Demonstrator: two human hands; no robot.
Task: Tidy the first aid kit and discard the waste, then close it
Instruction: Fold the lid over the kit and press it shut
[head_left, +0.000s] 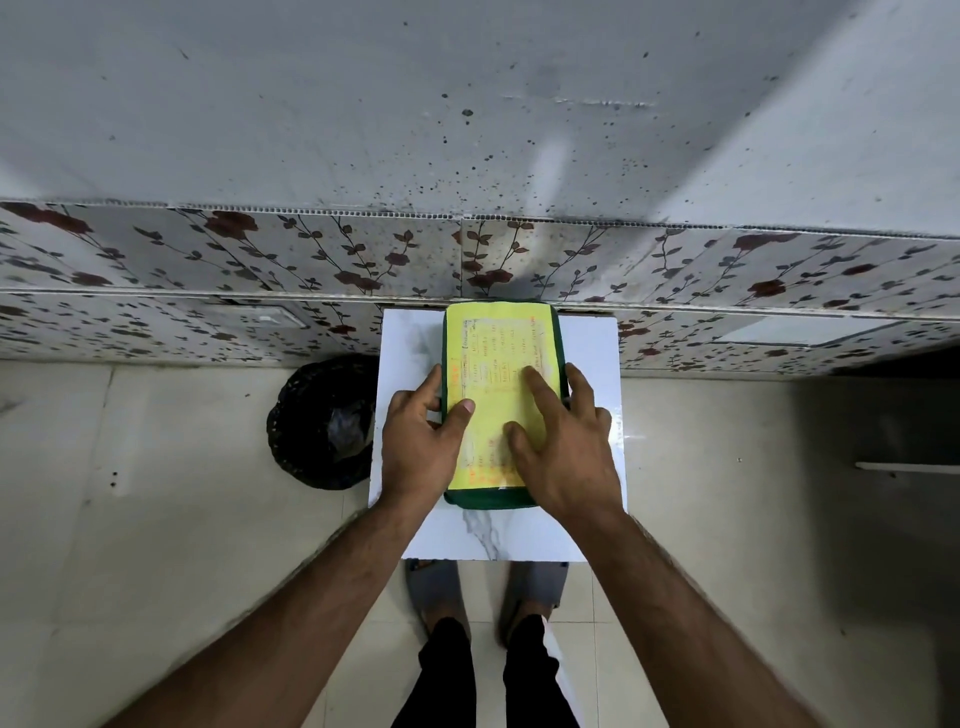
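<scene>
The first aid kit (498, 343) is a green soft case with a yellow printed sheet covering its top. It lies closed on a small white marble-patterned table (592, 364). My left hand (421, 441) grips the kit's left edge, thumb on the yellow sheet and fingers down the side. My right hand (561, 441) lies flat on top, fingers spread over the sheet and the right edge. The kit's contents are hidden.
A black waste bin (322, 421) lined with a dark bag stands on the tiled floor just left of the table. A wall with floral tiles (260, 260) rises right behind the table. My feet in sandals (436, 592) show below the table's near edge.
</scene>
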